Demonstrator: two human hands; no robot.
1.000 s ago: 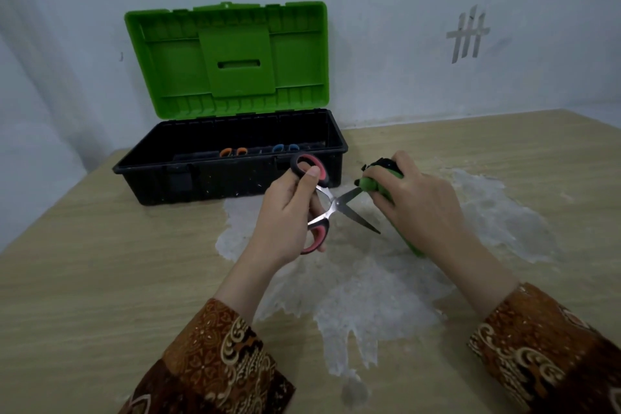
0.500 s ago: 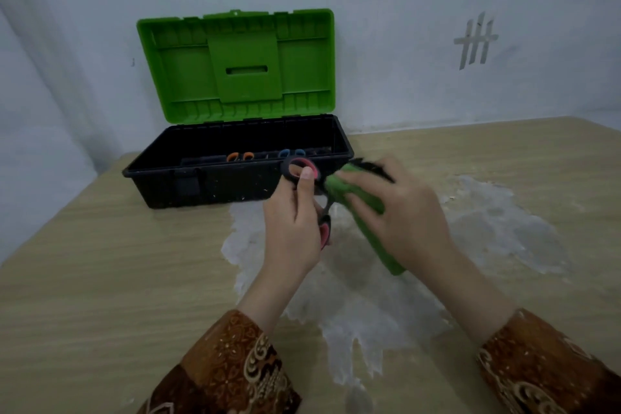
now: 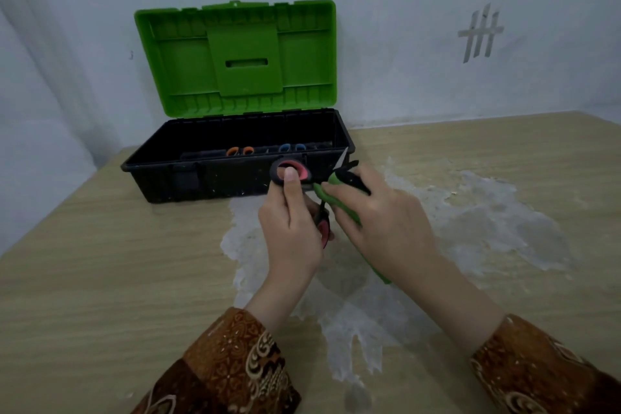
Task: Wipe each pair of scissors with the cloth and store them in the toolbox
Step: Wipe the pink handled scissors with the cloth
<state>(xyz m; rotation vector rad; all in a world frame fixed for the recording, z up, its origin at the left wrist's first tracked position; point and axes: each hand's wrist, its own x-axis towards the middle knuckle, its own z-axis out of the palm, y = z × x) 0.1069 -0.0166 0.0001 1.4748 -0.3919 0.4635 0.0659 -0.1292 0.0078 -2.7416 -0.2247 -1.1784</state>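
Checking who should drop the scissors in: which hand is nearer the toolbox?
Left. The left hand holds the scissors with its thumb tip overlapping the toolbox front wall; the right hand, gripping the cloth, sits off its right corner.

wooden table [image 3: 100, 279], open toolbox [image 3: 215, 178], whitish patch [image 3: 487, 228], possibly residue

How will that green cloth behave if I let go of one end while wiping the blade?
Probably floppy: the green cloth folds around the red-handled scissors under the right hand, and its free end hangs toward the table. It looks light, so it would likely drape rather than hold shape. The blade tip pokes past it and might snag.
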